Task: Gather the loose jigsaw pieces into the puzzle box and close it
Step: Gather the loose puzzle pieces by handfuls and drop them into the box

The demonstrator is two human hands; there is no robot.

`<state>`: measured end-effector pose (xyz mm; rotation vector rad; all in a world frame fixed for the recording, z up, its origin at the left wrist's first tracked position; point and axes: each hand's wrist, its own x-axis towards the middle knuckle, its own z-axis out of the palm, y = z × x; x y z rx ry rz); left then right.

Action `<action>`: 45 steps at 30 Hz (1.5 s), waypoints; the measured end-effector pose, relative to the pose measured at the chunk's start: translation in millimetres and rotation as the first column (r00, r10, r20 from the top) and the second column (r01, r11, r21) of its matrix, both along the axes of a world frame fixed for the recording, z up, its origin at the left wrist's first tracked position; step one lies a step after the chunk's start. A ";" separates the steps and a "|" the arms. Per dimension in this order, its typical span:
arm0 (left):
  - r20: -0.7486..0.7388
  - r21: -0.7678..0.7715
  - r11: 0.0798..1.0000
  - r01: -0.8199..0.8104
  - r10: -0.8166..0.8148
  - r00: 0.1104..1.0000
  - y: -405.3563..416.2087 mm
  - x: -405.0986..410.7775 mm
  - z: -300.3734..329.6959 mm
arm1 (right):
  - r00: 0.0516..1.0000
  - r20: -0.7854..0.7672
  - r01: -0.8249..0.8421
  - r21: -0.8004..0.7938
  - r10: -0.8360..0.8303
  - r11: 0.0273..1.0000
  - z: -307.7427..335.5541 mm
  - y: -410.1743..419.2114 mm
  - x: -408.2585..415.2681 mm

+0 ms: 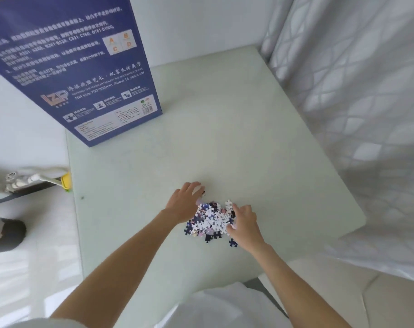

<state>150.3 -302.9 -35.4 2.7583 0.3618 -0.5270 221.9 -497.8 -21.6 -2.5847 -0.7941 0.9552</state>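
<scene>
I note the box (pixel 78 72) is cut off at the top and left edges; only its blue printed panel shows, so I cannot tell whether it is open or what it holds. It stands upright at the table's (pixel 225 138) far left. The pieces (pixel 212 220), small interlocking card shapes in white, dark blue and pink, lie heaped near the front edge. My left hand (pixel 186 203) and right hand (pixel 242 224) flank the heap, fingers curled into it, partly hiding it. Grip on pieces: cannot tell. A patterned white curtain (pixel 355 114) hangs on the right.
</scene>
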 end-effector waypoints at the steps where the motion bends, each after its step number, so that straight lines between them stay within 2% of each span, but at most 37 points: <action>1: -0.004 -0.025 0.999 0.025 -0.025 1.000 -1.9 -11.9 1.2 | 0.999 -0.017 -0.044 0.053 0.045 0.998 -1.3 4.7 -8.8; 3: -0.008 -0.085 0.996 0.017 -0.018 1.000 -3.1 -32.1 4.7 | 0.992 -0.038 -0.110 0.144 0.116 0.983 -2.9 12.9 -16.6; 5: -0.024 -0.140 0.990 -0.035 0.032 0.999 -6.3 -49.8 8.8 | 0.992 -0.041 -0.116 0.148 0.123 0.982 -1.8 10.3 -16.4; 9: -0.091 -0.192 0.973 -0.129 0.113 0.989 -15.1 -66.4 7.7 | 0.996 0.032 -0.082 -0.142 0.087 0.986 0.8 -15.6 -10.9; 11: -0.092 -0.165 0.975 -0.151 0.137 0.986 -22.5 -67.4 3.7 | 0.999 0.008 -0.042 -0.172 0.044 0.984 -0.6 -17.0 -20.1; 14: -0.043 -0.185 0.956 -0.226 0.222 0.974 -30.5 -68.8 1.1 | 1.000 0.021 -0.017 -0.074 0.019 0.997 -4.3 4.3 -35.4; 17: -0.028 -0.233 0.929 -0.288 0.290 0.957 -33.4 -68.7 1.2 | 0.998 -0.047 -0.031 0.071 0.034 0.997 -6.2 33.2 -40.5; 20: -0.008 -0.266 0.903 -0.337 0.348 0.938 -34.4 -70.1 1.2 | 0.992 -0.100 -0.060 0.111 0.071 0.992 -3.5 50.2 -30.9; 22: 0.008 -0.275 0.887 -0.370 0.387 0.922 -33.1 -72.3 0.2 | 0.988 -0.005 -0.156 0.041 0.156 0.987 -0.9 51.6 -18.0; 24: 0.015 -0.285 0.874 -0.393 0.414 0.910 -31.4 -73.9 -1.5 | 0.953 0.082 -0.285 -0.093 0.292 0.954 0.8 53.7 -6.7; 26: 0.010 -0.284 0.875 -0.392 0.412 0.911 -31.5 -73.5 -2.4 | 0.901 0.095 -0.399 -0.202 0.423 0.895 1.0 61.1 -3.6; 28: 0.011 -0.260 0.873 -0.413 0.430 0.903 -33.4 -73.7 -2.1 | 0.844 0.110 -0.490 -0.243 0.525 0.837 -0.5 71.2 -8.9; 31: 0.001 -0.189 0.830 -0.525 0.535 0.845 -35.7 -77.5 1.1 | 0.822 0.130 -0.526 -0.196 0.554 0.827 -4.3 79.0 -18.9; 34: -0.028 -0.232 0.777 -0.586 0.596 0.802 -41.4 -81.1 0.2 | 0.843 0.090 -0.522 -0.102 0.531 0.847 -8.0 78.0 -25.6; 37: -0.034 -0.314 0.738 -0.598 0.620 0.784 -48.8 -78.1 -0.3 | 0.831 0.073 -0.549 -0.051 0.551 0.835 -10.4 76.8 -26.2; 40: -0.019 -0.354 0.718 -0.600 0.635 0.772 -51.3 -75.7 -1.1 | 0.871 0.045 -0.491 0.013 0.490 0.871 -12.5 77.7 -25.9; 45: -0.020 -0.368 0.735 -0.570 0.606 0.795 -48.0 -74.6 -1.3 | 0.883 0.030 -0.469 0.030 0.468 0.883 -12.5 77.8 -27.9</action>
